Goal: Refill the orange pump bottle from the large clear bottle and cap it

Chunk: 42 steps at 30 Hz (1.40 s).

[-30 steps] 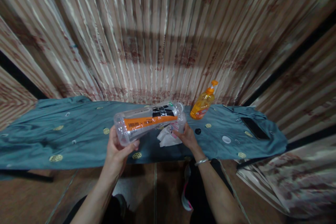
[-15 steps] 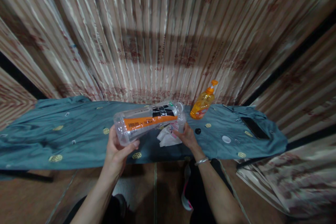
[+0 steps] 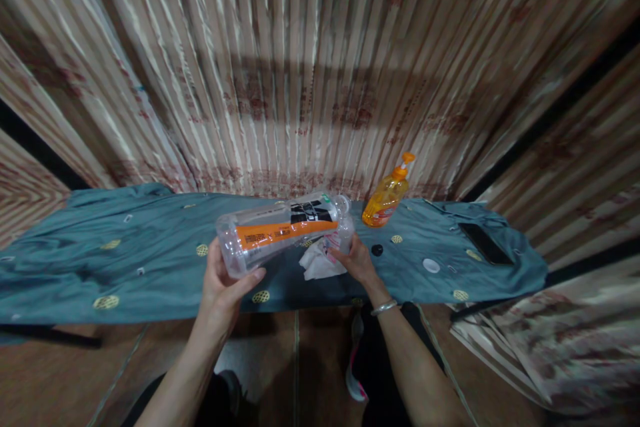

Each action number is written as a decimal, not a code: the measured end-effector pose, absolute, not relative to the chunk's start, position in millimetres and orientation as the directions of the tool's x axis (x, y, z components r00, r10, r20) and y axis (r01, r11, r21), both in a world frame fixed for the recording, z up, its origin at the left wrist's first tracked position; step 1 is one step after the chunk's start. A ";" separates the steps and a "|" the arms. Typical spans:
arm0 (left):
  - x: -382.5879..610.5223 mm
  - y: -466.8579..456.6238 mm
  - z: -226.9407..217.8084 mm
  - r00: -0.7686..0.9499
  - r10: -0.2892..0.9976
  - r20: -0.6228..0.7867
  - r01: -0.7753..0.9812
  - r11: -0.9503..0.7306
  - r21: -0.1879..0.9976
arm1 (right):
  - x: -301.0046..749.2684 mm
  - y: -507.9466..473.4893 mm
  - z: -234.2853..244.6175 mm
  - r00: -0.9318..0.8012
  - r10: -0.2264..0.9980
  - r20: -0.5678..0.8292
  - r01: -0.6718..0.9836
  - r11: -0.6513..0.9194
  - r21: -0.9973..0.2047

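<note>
My left hand [image 3: 223, 283] is wrapped round the base end of a large clear plastic bottle [image 3: 273, 237] with an orange and black label. The bottle lies nearly sideways above the cloth, its neck pointing right. At its neck end my right hand [image 3: 357, 260] is closed on a clear plastic thing [image 3: 345, 233] with pink print; its full shape is hidden by the bottle and fingers. A crumpled white tissue-like piece [image 3: 319, 263] sits beside my right thumb. Right of that hand are a black cap [image 3: 377, 250] and a white disc [image 3: 431, 266].
An orange pump bottle [image 3: 385, 201] stands at the back of the narrow table, which a teal patterned cloth [image 3: 160, 233] covers. A black phone [image 3: 484, 243] lies at the right. A pleated curtain [image 3: 300, 80] hangs close behind, with dark frame bars on both sides.
</note>
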<state>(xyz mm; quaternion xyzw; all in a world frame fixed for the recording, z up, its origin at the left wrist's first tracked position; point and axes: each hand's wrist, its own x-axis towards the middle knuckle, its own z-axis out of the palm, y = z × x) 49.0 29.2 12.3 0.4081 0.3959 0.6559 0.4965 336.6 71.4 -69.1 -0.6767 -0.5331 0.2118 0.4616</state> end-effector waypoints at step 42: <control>50.0 30.0 13.1 -0.178 0.976 0.122 -0.345 -0.178 0.922 | 335.8 70.8 -64.3 0.348 0.921 0.177 0.584 -0.065 -0.809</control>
